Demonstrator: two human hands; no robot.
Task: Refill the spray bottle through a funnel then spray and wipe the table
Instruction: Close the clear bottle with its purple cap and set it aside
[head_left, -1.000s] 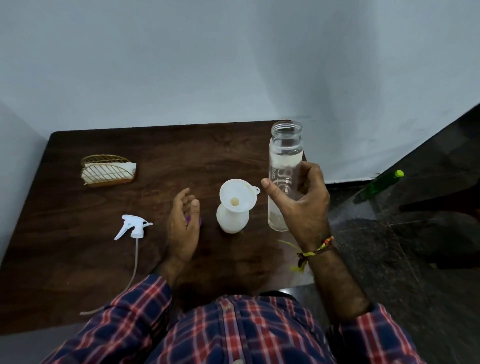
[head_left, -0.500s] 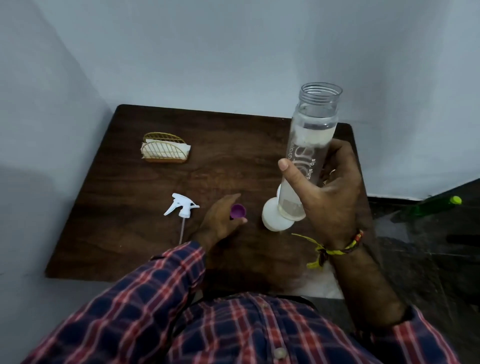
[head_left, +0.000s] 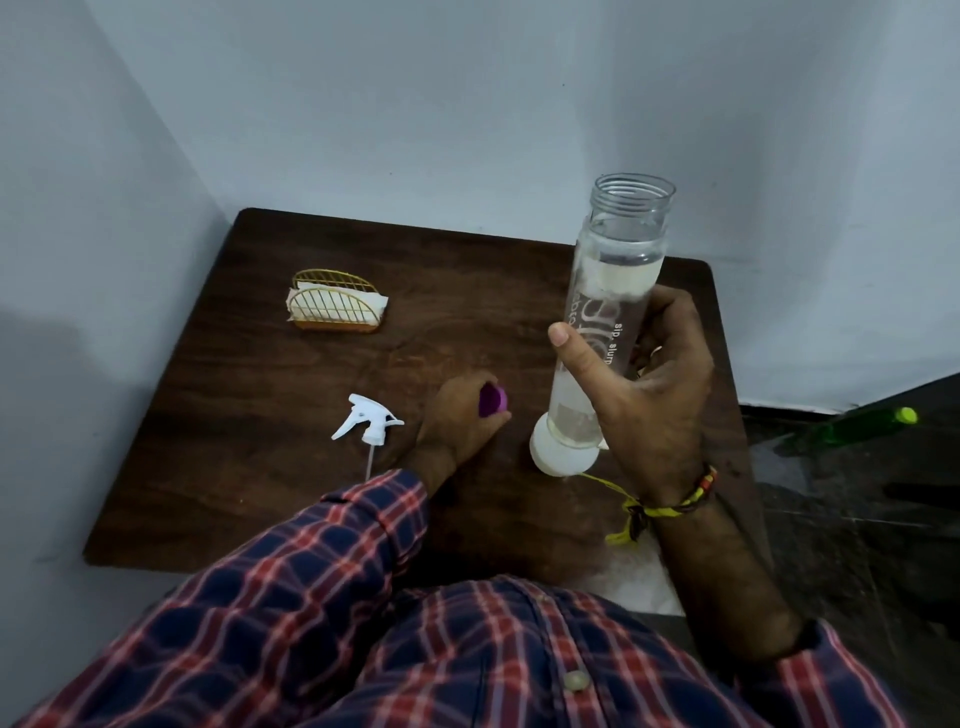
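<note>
My right hand (head_left: 654, 395) grips a tall clear water bottle (head_left: 613, 291), uncapped, upright and lifted above the table, with water inside. Behind its lower end stands the white spray bottle body (head_left: 558, 454); the bottle hides the funnel on top of it. My left hand (head_left: 457, 421) rests on the dark wooden table (head_left: 260, 467) and holds a purple cap (head_left: 492, 399) in its fingers. The white trigger sprayer head (head_left: 369, 418) with its dip tube lies on the table left of that hand.
A gold wire napkin holder (head_left: 335, 306) with white tissues stands at the back left. Walls close off the table's left and back sides. A green bottle (head_left: 857, 428) lies on the dark floor to the right.
The water bottle rose and now covers the funnel. My left hand picked up the purple cap. The camera swung left and down.
</note>
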